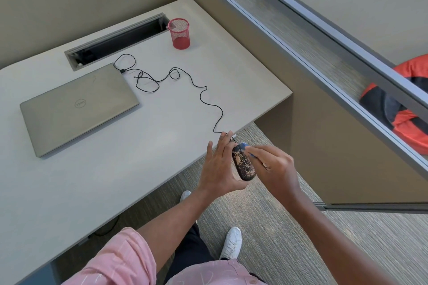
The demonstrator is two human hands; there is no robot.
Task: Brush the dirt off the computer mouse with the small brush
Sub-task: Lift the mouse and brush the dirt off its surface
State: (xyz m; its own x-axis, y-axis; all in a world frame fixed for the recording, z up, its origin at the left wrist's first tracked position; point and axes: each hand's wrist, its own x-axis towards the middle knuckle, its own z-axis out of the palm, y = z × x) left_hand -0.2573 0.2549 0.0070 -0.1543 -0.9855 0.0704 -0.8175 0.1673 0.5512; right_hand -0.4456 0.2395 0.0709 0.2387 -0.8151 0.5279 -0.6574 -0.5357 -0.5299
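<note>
A black computer mouse (243, 164), speckled with tan dirt, is held in the air just past the desk's front right edge, above the carpet. My left hand (220, 166) holds it between the thumb underneath and the fingers behind it. My right hand (274, 166) grips a small blue brush (246, 146), whose tip touches the mouse's top end; most of the brush is hidden inside the hand. The mouse's black cable (201, 97) trails back in loops across the desk to the laptop.
A closed grey laptop (78, 109) lies on the light desk (115, 169) at the left. A red mesh pen cup (179, 33) stands near the cable slot (115, 41) at the back. Partition walls bound the back and right; an orange-black bag (403, 109) lies beyond.
</note>
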